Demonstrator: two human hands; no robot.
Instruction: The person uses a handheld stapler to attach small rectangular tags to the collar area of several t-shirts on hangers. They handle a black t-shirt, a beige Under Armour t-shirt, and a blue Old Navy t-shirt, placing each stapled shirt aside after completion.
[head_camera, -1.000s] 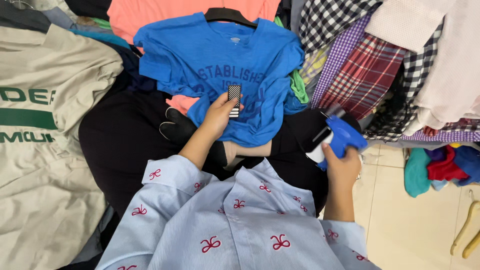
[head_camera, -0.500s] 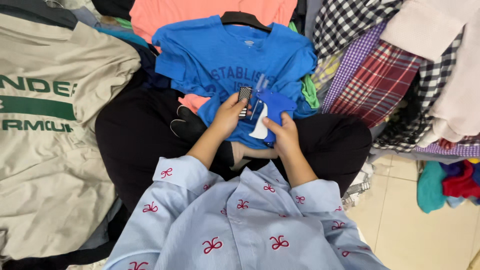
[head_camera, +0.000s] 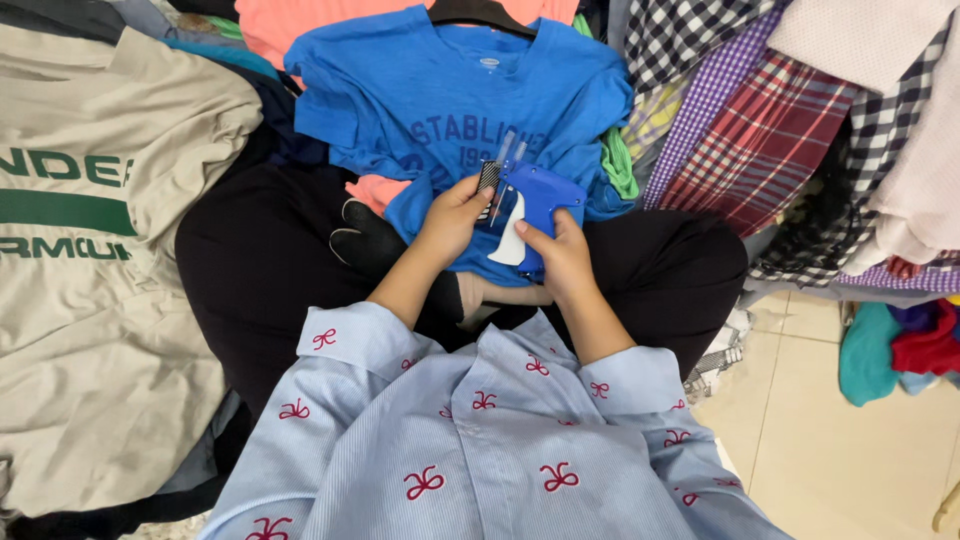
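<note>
Now I'm gripping the blue tagging gun (head_camera: 535, 215) in my right hand (head_camera: 562, 255). My left hand (head_camera: 452, 215) is pinching a small tag (head_camera: 488, 177) against it, over the blue T-shirt (head_camera: 420, 100).

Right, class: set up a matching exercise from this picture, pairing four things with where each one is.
Things:
1. tagging gun
2. small tag
3. blue T-shirt
4. beige shirt

Places:
A. far left of the pile
B. on a black hanger
C. in the left hand
D. in the right hand

Pairs: 1-D, 2-C, 3-B, 4-A
</note>
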